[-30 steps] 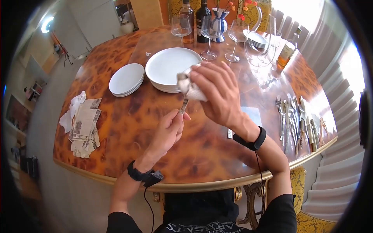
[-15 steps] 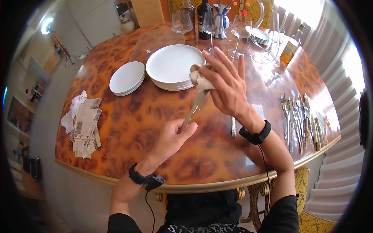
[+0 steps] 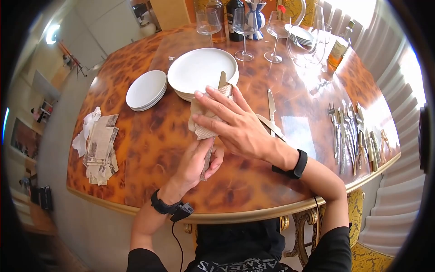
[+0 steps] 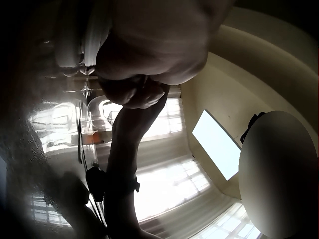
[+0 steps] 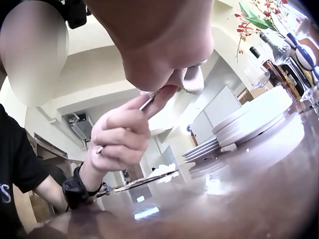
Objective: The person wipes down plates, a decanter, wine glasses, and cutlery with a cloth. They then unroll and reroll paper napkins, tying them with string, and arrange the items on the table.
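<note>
In the head view my left hand point(image 3: 192, 163) grips the patterned handle of a table knife point(image 3: 207, 158), which slants up and away over the table. My right hand point(image 3: 233, 120) holds a beige textured napkin point(image 3: 199, 120) around the blade, fingers spread long over it and thumb hidden. Past the napkin, the bare blade tip shows in front of the big plates. The right wrist view shows my left hand point(image 5: 119, 134) with fingers curled round the handle, and a fold of the napkin point(image 5: 192, 79) below my right hand. The left wrist view is dark.
Two knives point(image 3: 271, 102) lie crossed beyond my right wrist. Cutlery point(image 3: 344, 136) is laid out at the right. Large plates point(image 3: 199, 68) and smaller plates point(image 3: 147, 88) are stacked ahead. Printed papers point(image 3: 99, 145) lie left. Wine glasses point(image 3: 244, 27) and bottles point(image 3: 340, 45) stand farther back.
The knife and both hands have come lower and nearer to me. My right hand has moved left and down, its napkin now spread over the blade. The knives by my right wrist show more.
</note>
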`<state>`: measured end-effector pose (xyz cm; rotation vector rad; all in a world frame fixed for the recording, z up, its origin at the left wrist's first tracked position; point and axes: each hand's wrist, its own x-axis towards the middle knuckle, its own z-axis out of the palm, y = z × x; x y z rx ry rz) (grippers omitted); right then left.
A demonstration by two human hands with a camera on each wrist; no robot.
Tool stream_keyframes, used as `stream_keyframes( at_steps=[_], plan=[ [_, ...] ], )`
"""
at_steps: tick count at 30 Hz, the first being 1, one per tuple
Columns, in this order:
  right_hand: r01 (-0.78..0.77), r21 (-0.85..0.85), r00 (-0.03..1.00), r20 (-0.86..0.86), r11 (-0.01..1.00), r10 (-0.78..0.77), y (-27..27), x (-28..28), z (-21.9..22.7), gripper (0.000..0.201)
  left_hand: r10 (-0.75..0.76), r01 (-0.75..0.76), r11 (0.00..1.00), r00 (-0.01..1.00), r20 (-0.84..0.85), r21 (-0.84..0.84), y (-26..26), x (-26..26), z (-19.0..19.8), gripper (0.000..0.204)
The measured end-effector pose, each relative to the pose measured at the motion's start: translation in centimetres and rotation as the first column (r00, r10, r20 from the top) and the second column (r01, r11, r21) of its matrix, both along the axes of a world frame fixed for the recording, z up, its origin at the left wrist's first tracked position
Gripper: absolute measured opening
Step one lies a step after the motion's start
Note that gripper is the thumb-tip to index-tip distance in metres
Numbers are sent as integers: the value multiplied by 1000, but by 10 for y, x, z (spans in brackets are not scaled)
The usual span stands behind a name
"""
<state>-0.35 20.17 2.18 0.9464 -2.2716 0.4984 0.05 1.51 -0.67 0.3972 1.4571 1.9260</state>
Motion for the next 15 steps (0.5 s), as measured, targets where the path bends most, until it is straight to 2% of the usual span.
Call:
stream_keyframes(
  at_steps=[1,3,5,9,13,15],
  plan=[
    [1,-1,1000,1,1000,-1,1,-1,1,60,-1,1,1000,1000,1,-1,-1,-2,-3,44],
    [-5,89,998,-56,996,10,8,-4,3,62,31,-35,999,983,-183,-15,-2,-5,-6,47],
    [9,139,996,-88,990,3,18,-9,4,61,25,-32,999,977,-213,-32,0,-2,3,49],
    [-10,85,997,-81,996,17,32,-16,7,58,-22,11,999,971,-239,-47,2,-1,13,57],
    [25,-16,999,22,1000,-24,41,-15,12,59,-8,-9,998,969,-249,-70,3,-2,10,64],
    [109,-218,989,122,970,-84,49,-21,13,49,0,-24,996,966,-258,-89,3,-3,10,65]
  ],
)
